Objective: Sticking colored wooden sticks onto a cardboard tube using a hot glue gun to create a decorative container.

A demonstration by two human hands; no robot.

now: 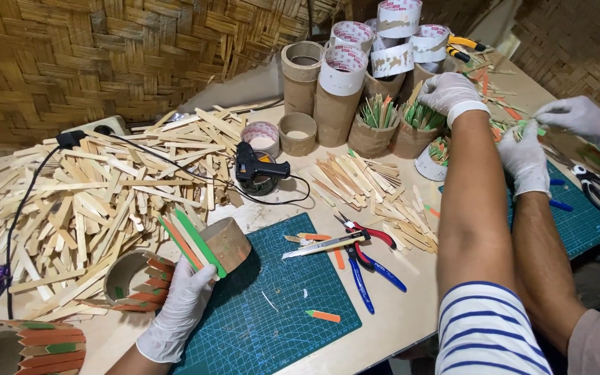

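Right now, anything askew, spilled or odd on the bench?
Mostly clutter. A big loose heap of plain wooden sticks sprawls over the table's left side. Stick offcuts lie scattered on the green cutting mat. The left hand holds a cardboard tube tipped on its side. No damage shows.

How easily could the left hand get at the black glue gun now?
Probably yes: the glue gun lies uncovered beyond the left hand, with nothing between. But that hand grips a cardboard tube with coloured sticks, so it is not free.

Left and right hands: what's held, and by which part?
Left hand grips a brown cardboard tube partly clad in coloured sticks by its near end. Right hand reaches into a cardboard cup of green sticks; any hold cannot be told.
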